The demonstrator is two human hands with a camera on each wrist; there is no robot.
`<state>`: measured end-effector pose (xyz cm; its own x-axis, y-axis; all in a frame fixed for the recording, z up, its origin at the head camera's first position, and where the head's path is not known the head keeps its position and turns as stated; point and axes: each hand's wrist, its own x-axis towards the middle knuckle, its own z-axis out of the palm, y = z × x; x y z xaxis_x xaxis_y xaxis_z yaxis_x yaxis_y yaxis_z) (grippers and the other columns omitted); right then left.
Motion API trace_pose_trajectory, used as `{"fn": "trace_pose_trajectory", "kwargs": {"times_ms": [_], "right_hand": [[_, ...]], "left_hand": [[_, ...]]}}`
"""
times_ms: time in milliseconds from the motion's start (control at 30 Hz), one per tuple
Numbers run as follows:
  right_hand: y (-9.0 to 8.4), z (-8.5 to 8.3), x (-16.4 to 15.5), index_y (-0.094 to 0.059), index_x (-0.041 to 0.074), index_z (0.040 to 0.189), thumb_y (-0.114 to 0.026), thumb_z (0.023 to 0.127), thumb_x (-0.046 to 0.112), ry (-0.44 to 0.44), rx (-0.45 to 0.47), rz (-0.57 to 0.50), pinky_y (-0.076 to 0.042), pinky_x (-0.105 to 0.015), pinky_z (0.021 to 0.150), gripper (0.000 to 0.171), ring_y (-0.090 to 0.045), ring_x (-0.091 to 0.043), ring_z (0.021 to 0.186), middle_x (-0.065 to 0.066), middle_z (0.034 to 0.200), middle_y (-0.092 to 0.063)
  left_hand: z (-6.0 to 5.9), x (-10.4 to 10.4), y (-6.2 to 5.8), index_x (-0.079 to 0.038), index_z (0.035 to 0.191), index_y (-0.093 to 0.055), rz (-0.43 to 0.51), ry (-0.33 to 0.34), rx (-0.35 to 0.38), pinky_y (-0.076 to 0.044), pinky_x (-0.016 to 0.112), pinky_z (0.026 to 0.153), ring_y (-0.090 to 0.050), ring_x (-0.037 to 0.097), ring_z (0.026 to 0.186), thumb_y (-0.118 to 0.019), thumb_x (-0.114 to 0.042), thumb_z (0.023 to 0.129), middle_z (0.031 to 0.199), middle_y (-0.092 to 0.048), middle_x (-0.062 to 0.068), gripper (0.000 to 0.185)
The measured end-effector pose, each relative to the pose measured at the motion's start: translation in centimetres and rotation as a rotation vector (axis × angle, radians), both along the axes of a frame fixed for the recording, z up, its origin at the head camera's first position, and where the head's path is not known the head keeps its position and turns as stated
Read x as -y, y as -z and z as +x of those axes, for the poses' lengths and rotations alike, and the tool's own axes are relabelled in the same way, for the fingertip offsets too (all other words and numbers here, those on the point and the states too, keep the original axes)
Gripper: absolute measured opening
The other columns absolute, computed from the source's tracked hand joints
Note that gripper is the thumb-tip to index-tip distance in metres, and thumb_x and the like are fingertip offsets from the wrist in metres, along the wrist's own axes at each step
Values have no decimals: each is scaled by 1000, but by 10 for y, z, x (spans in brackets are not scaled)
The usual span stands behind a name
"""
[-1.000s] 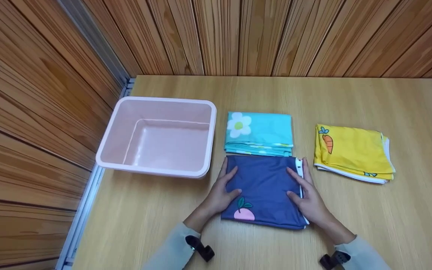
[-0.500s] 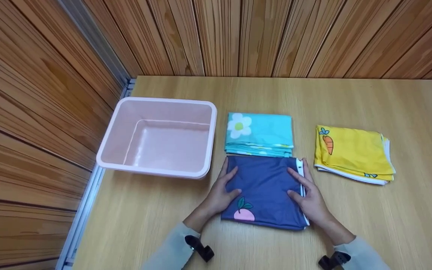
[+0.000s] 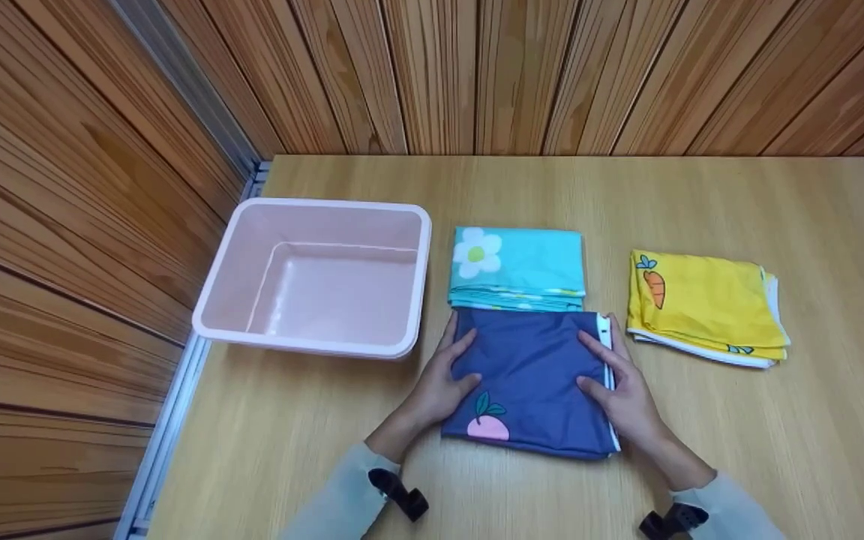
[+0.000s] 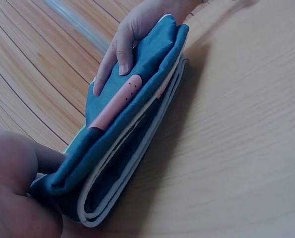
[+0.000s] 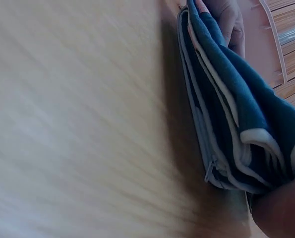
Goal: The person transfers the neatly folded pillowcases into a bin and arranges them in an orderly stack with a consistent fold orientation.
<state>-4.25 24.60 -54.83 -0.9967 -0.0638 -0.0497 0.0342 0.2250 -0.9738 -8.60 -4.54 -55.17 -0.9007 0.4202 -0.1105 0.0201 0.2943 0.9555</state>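
Note:
A folded navy cloth (image 3: pixel 529 367) with a pink fruit print lies at the front middle of the table in the head view. My left hand (image 3: pixel 438 386) grips its left side, thumb and a finger on top. Along the white-edged right side, my right hand (image 3: pixel 631 397) holds it the same way. Several folded layers with white edging show on the cloth (image 4: pixel 127 134) in the left wrist view. A small zip pull (image 5: pixel 209 171) hangs at the layers' edge in the right wrist view. Fingers beneath the cloth are hidden.
Just behind the navy cloth sits a folded turquoise cloth (image 3: pixel 529 259) with a white flower. To the right is a folded yellow cloth (image 3: pixel 709 292) with carrot prints. A pink plastic basin (image 3: pixel 301 342) stands at the left, close to the wood-panelled wall (image 3: pixel 64 187).
The navy cloth's right side and my right hand have shifted very slightly right. Its back edge now overlaps the turquoise cloth's front a little more. Both hands keep their grip.

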Motion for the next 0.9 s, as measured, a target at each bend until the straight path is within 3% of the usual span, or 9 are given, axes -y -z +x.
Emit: {"fn": "trace_pose_trajectory", "kwargs": {"times_ms": [233, 367, 500, 767, 900], "right_hand": [[-10, -4, 0, -44, -1, 151, -61, 94, -11, 5, 27, -14, -5, -8, 113, 61, 12, -27, 156, -7, 171, 8], [-18, -7, -1, -44, 1, 152, -62, 95, -9, 6, 57, -6, 1, -30, 124, 61, 12, -24, 156, -5, 171, 8], [-26, -10, -2, -44, 3, 153, -61, 96, -7, 6, 78, -4, 5, -47, 124, 60, 13, -22, 155, -3, 171, 9], [-39, -14, -6, -43, 5, 154, -60, 98, -5, 8, 86, -15, 3, -32, 124, 60, 12, -18, 156, 0, 172, 8], [-45, -16, -6, -42, 3, 154, -59, 97, -7, 15, 82, -31, 5, -37, 125, 60, 12, -18, 156, -1, 172, 7]], "left_hand": [[-2, -1, -9, -2, 157, -34, 21, -11, -11, -16, 44, 124, 3, 30, 156, -59, 6, 98, 172, 1, 7, 65], [-5, -2, -14, -5, 158, -34, 20, -22, 0, -16, 43, 124, 3, 29, 157, -58, 5, 99, 172, 1, 4, 64], [-7, -2, -19, -7, 158, -36, 14, -32, -9, -17, 43, 124, 2, 28, 157, -59, 4, 99, 172, -1, 3, 64], [-10, -3, -30, -4, 157, -36, 60, -43, -18, -14, 43, 124, 3, 26, 157, -58, 6, 98, 172, -1, 2, 63], [-10, -3, -36, -1, 156, -36, 92, -40, -36, -13, 44, 125, 3, 28, 157, -59, 8, 97, 172, -1, 6, 63]]}}
